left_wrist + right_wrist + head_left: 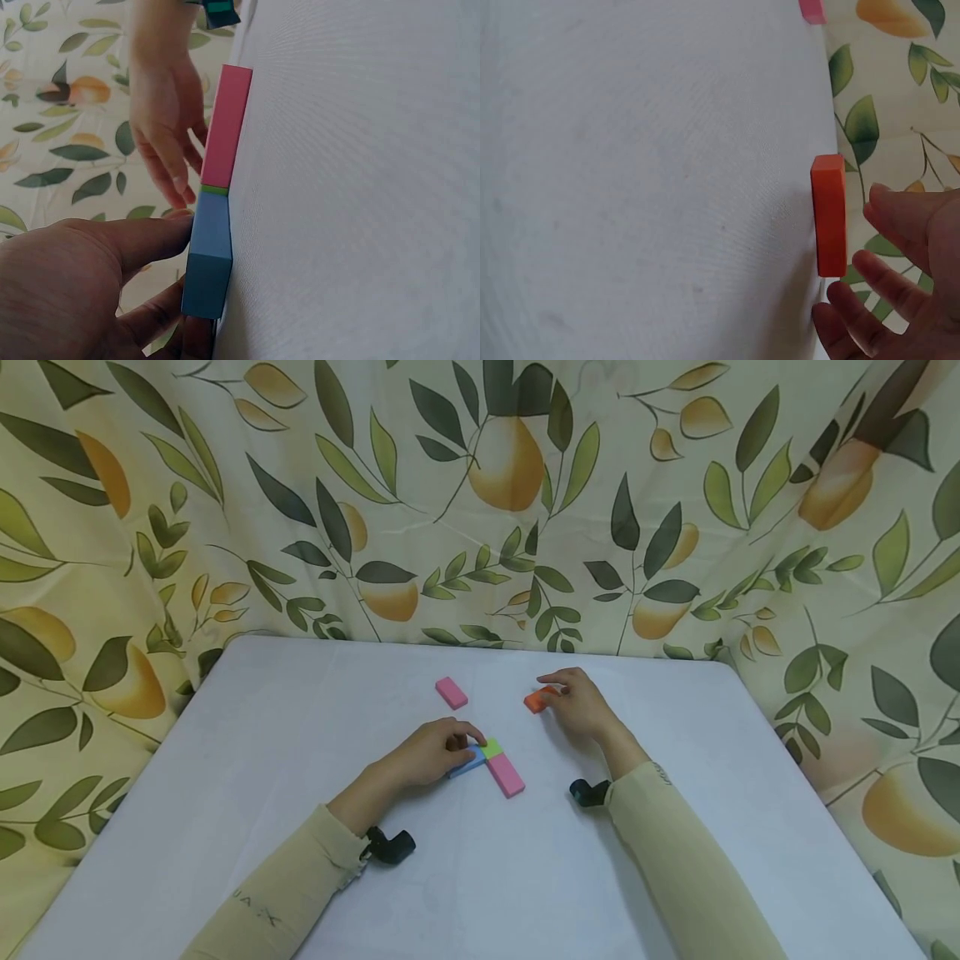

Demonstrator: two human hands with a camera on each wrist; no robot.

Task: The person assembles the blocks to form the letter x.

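Left hand (431, 752) grip pinches blue block (467, 763) on worktop (300, 735). Right hand (581, 703), fingers loosely spread, touches orange block (537, 699); block's long axis slants toward left hand.

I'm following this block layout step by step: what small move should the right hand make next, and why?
Probably close the fingers on the orange block. The right hand is at it with fingers spread, not yet gripping in the right wrist view. The left hand holds the blue block against the green block and pink block, so that cluster looks steadied.
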